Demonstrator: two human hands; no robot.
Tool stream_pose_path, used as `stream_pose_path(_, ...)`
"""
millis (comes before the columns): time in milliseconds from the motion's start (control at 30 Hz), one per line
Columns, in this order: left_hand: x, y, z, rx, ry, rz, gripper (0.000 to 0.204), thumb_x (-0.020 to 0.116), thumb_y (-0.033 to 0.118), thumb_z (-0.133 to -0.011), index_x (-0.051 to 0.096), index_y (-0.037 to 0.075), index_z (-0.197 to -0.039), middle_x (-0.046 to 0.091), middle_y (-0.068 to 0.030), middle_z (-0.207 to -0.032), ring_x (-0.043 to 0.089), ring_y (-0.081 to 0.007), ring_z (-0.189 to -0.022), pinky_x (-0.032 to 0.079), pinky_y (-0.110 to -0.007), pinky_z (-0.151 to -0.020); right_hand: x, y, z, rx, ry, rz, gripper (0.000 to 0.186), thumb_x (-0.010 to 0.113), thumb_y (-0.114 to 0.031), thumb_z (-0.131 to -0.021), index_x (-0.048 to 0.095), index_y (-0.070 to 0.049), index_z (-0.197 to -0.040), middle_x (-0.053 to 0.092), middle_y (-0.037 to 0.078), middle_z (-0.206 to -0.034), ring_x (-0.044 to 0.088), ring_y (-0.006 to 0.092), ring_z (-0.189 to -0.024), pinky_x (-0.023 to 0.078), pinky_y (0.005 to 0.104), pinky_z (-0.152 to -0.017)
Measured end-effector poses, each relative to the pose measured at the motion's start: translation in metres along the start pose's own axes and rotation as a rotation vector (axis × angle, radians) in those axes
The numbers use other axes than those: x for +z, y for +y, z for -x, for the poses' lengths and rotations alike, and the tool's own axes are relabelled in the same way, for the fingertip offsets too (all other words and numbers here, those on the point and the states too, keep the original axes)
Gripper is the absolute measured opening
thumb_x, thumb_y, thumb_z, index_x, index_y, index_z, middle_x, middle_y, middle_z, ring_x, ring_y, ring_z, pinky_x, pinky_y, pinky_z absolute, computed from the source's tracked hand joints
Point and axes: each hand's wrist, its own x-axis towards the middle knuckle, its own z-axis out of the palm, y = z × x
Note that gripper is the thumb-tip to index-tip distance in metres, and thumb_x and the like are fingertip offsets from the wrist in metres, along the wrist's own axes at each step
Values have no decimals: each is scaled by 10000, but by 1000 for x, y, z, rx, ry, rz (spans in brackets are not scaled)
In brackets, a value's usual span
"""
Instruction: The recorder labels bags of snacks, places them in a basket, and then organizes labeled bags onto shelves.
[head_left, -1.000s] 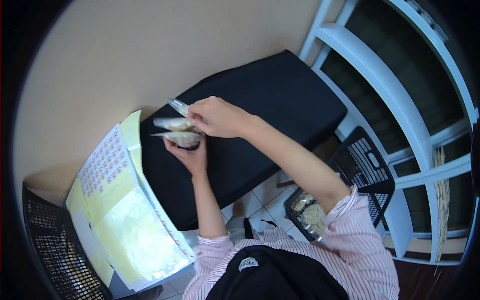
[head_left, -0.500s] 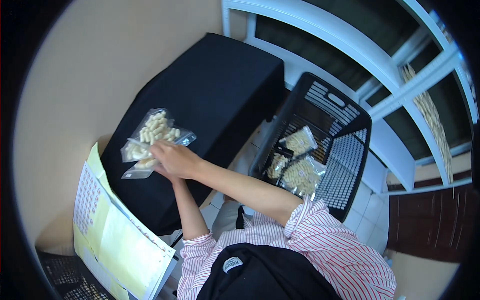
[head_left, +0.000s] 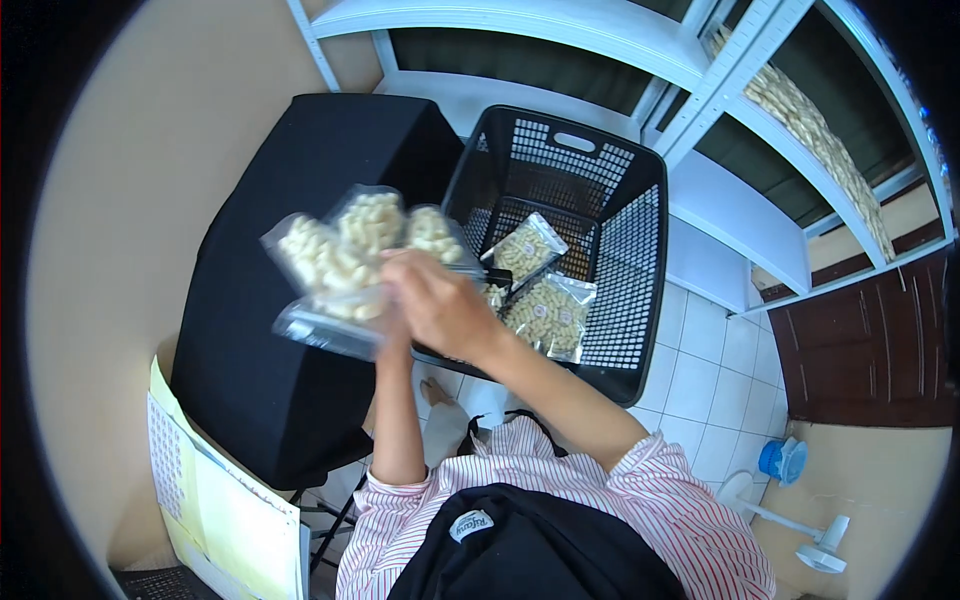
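Several clear plastic bags of pale, finger-shaped pieces (head_left: 328, 255) are held up together over the side of the black-covered table. My right hand (head_left: 435, 305) is closed on their edges, fingers pinched. Below and beside it, my left hand (head_left: 395, 338) grips the same bags from underneath; its fingers are blurred and mostly hidden by them. To the right stands a black plastic basket (head_left: 655, 250). Inside it lie similar filled bags, one clear bag (head_left: 527, 248) towards the back and another bag (head_left: 552, 315) nearer me.
The table (head_left: 260, 200) has a black cloth. A white metal shelf rack (head_left: 540, 30) stands behind, with more packed pieces (head_left: 800, 110) on it. Yellowish sheets (head_left: 215, 500) lean at the lower left. A blue bucket (head_left: 783, 460) sits on the tiled floor by the right wall.
Both hands have lifted the bags off the table and carried them right, towards the basket. My view has turned the same way.
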Motion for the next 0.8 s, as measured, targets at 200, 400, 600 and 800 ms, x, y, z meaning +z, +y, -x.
stream_pose_path(200, 88, 44, 63, 40, -291, 184, 976, 735, 105, -572, 40, -45, -1240, 283, -216, -1179, 361, -308, -1087, 304, -384, -923, -78, 66, 73, 365, 56, 65, 141, 480, -34, -780, 447, 10, -909, 539, 188, -814, 548, 347, -763, 435, 376, -666)
stream_pose_path(400, 128, 29, 120, 20, -629, -69, 939, 756, 133, -508, 165, -92, -1202, 324, -245, -1140, 363, -359, -1067, 313, -390, -913, -90, 131, 163, 620, 220, 163, 118, 436, -94, -821, 448, -1, -891, 546, 191, -807, 544, 367, -745, 429, 378, -655)
stream_pose_path(600, 124, -4, 119, -191, -822, -299, 932, 774, 178, -483, 210, -44, -1192, 372, -212, -1098, 377, -358, -1043, 332, -408, -883, -84, 174, 232, 935, 270, 153, 123, 456, -107, -822, 467, -4, -888, 569, 166, -732, 576, 295, -691, 435, 342, -616)
stream_pose_path(800, 113, -26, 99, -447, -944, -681, 1009, 776, 294, -488, 166, 11, -1240, 367, -171, -1149, 368, -312, -1085, 338, -485, -863, -100, 186, 250, 1055, 233, 177, 110, 454, -108, -819, 464, -4, -852, 560, 187, -727, 557, 348, -687, 427, 380, -611)
